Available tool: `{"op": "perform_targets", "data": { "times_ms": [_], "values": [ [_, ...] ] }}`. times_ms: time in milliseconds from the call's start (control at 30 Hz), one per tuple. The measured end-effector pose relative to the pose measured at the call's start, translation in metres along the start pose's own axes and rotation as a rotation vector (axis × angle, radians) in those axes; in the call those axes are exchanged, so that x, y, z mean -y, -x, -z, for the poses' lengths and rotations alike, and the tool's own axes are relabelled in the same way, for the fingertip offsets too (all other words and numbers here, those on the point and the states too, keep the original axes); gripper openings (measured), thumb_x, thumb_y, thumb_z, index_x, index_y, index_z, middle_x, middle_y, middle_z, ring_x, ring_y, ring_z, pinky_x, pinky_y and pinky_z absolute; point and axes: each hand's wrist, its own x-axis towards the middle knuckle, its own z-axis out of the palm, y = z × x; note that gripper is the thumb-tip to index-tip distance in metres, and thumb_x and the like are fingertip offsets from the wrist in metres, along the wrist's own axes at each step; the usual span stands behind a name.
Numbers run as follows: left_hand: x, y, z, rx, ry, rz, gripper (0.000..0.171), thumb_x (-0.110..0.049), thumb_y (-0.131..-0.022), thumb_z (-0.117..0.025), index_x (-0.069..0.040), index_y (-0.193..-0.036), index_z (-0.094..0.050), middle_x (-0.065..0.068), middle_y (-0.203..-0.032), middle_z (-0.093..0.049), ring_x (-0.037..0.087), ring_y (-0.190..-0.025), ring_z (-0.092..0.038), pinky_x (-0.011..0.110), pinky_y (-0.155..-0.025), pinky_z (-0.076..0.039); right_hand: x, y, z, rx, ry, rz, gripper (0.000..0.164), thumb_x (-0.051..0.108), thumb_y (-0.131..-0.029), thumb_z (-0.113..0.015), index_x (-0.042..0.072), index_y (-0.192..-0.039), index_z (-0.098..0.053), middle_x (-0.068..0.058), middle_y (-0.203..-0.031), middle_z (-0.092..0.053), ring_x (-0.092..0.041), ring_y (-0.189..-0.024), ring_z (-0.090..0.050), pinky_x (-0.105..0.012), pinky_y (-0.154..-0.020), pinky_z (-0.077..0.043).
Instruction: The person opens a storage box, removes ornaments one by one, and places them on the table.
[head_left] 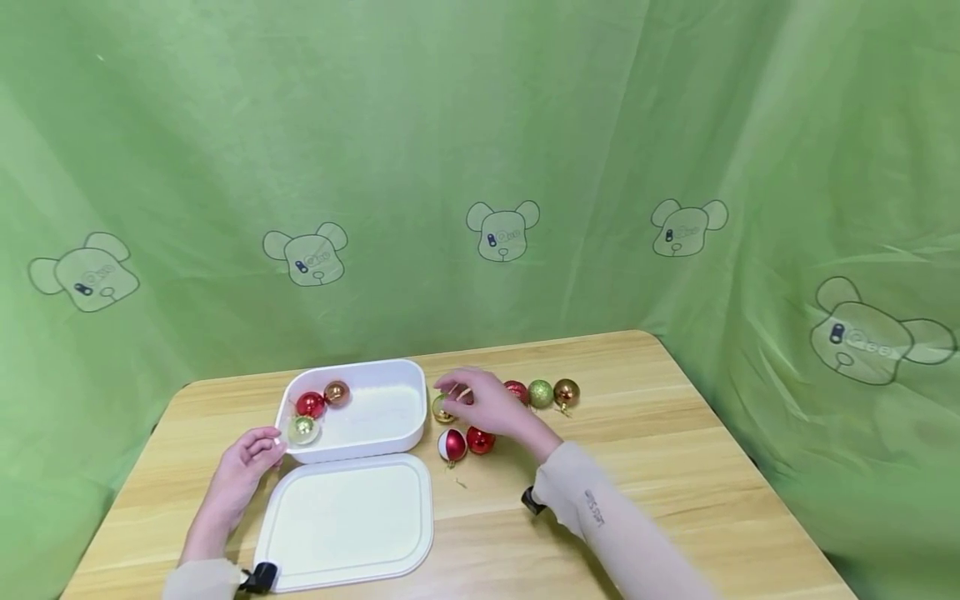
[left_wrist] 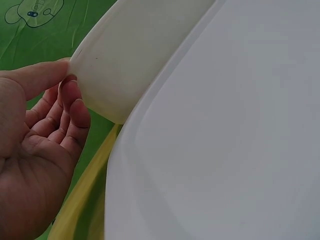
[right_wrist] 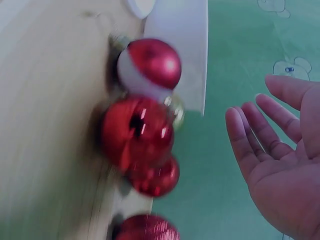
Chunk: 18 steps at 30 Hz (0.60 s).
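Observation:
At its near left corner, the white plastic box (head_left: 386,417) is pinched at the rim by my left hand (head_left: 243,462), thumb on the edge and fingers curled beneath. Inside the box lie a red Christmas ball (head_left: 310,405), a copper ball (head_left: 337,393) and a pale gold ball (head_left: 303,430). My right hand (head_left: 487,404) hovers over the loose balls right of the box; its fingers are spread, with nothing between them in the right wrist view. Closest to its fingertips is a gold ball (head_left: 442,409). A red-and-white ball (right_wrist: 155,65) and a shiny red ball (right_wrist: 135,132) sit nearer me.
The white lid (head_left: 348,525) lies flat in front of the box. Farther right on the wooden table (head_left: 645,467) are a dark red ball (head_left: 516,392), a glittery green ball (head_left: 540,393) and a bronze ball (head_left: 567,392). A green curtain (head_left: 405,167) hangs behind.

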Motion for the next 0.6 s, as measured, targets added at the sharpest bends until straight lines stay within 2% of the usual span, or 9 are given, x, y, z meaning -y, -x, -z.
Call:
{"op": "perform_targets", "data": {
  "times_ms": [133, 233, 400, 600],
  "values": [
    [0.001, -0.001, 0.0, 0.0, 0.006, -0.006, 0.045, -0.012, -0.101, -0.067, 0.009, -0.135, -0.046, -0.008, -0.093, -0.068, 0.007, -0.086, -0.065, 0.019, -0.08, -0.059, 0.01, -0.015, -0.017, 0.016, -0.063, 0.02, 0.034, 0.015, -0.1, -0.07, 0.003, -0.131, -0.066, -0.015, -0.121, -0.07, -0.022, -0.108, -0.067, -0.033, -0.096, -0.059],
    [0.001, -0.002, 0.0, 0.008, 0.009, -0.008, 0.046, -0.013, -0.102, -0.067, 0.01, -0.136, -0.045, -0.008, -0.093, -0.068, 0.007, -0.085, -0.064, 0.019, -0.079, -0.059, 0.018, -0.027, -0.033, 0.025, -0.087, 0.03, 0.032, 0.014, -0.099, -0.07, 0.003, -0.13, -0.066, -0.015, -0.12, -0.07, -0.02, -0.106, -0.067, -0.027, -0.094, -0.059],
    [0.003, -0.001, 0.001, 0.001, 0.019, -0.015, 0.043, -0.011, -0.102, -0.066, 0.009, -0.133, -0.046, -0.008, -0.092, -0.068, 0.007, -0.084, -0.064, 0.019, -0.078, -0.059, 0.033, -0.049, -0.065, 0.03, -0.111, 0.059, 0.03, 0.013, -0.098, -0.072, 0.003, -0.126, -0.068, -0.014, -0.114, -0.071, -0.018, -0.101, -0.068, -0.018, -0.088, -0.057],
    [0.007, 0.0, 0.002, 0.012, 0.03, -0.04, 0.036, -0.009, -0.101, -0.066, 0.008, -0.129, -0.049, -0.006, -0.092, -0.069, 0.008, -0.084, -0.065, 0.02, -0.079, -0.059, 0.043, -0.066, -0.102, 0.032, -0.117, 0.04, 0.03, 0.014, -0.096, -0.074, 0.004, -0.124, -0.07, -0.009, -0.109, -0.072, -0.011, -0.095, -0.067, -0.013, -0.082, -0.055]
  ]
}}
